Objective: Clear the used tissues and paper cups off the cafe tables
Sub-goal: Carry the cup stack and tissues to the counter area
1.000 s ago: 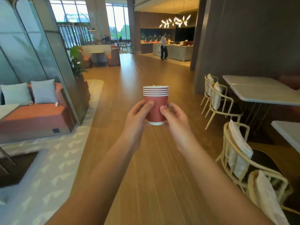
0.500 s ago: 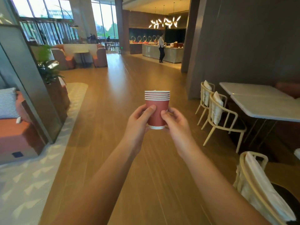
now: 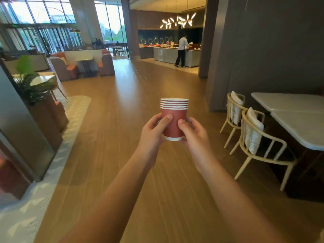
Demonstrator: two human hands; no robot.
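A stack of several red paper cups [image 3: 174,120] with white rims is held upright in front of me, above the wooden floor. My left hand [image 3: 152,132] grips its left side with the thumb across the front. My right hand [image 3: 193,131] grips its right side and lower edge. A little white shows at the top of the stack; I cannot tell what it is. No tissues are visible.
White tables [image 3: 294,116] with cream chairs [image 3: 252,137] stand at the right against a dark wall. A planter [image 3: 35,95] and a glass partition [image 3: 15,123] line the left. A wide wooden aisle runs ahead to a counter [image 3: 173,56] where a person [image 3: 181,50] stands.
The view has moved forward along the aisle: the orange sofa at the left has dropped out of sight and the right-hand chairs are nearer. Both hands keep the same hold on the cups.
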